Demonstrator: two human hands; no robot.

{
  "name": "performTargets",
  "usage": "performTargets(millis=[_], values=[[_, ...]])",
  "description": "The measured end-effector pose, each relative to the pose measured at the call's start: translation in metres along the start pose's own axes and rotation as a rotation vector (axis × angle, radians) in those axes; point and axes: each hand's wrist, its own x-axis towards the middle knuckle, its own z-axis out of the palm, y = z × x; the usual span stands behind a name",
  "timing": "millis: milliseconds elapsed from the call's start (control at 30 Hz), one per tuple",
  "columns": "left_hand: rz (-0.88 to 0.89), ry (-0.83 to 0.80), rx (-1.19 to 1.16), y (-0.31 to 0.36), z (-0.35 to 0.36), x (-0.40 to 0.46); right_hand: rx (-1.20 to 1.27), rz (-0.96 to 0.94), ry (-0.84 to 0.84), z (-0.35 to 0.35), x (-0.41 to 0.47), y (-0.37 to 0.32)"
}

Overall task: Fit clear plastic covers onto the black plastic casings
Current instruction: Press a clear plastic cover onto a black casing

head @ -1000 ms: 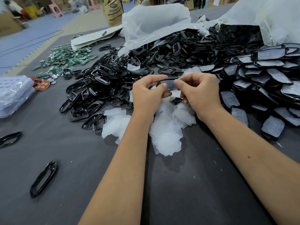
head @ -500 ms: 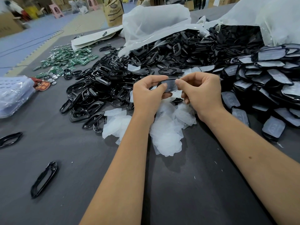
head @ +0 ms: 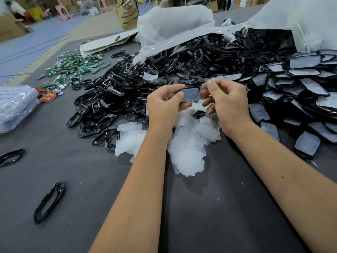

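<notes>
Since the earlier frame, the right hand point(head: 226, 99) is being drawn slightly off to the right, so a small gap is showing between its fingertips and the casing point(head: 188, 94); its fingers are curled and nothing is seen held in them. Near the frame's middle, the casing with its clear cover point(head: 190, 95) is being pinched at its left end by the left hand point(head: 163, 105), thumb on top and fingers beneath. Both parts are being judged light; the casing looks stiff and glossy, so likely slippery, and the cover thin and bendable. Hold is best taken on the casing's outer rim, the cover being pressed down along its edges. Just below the hands, loose covers point(head: 186, 148) are lying heaped on the table point(head: 209, 216). Farther up, bare casings point(head: 113, 99) are piled at centre left and finished pieces point(head: 300, 92) at the right.
</notes>
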Motion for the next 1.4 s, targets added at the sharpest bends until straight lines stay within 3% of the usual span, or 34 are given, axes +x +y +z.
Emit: performTargets(millis=[200,1400], values=[[0.000,-0.020,-0.011,0.0008,-0.0008,-0.0007,-0.066,-0.026,-0.111,0.0012,-0.0025,-0.0009],[0.068,-0.156,-0.027,-0.0017,0.0038,-0.0053,-0.059,-0.035,-0.108,-0.0004,-0.0062,-0.0094]])
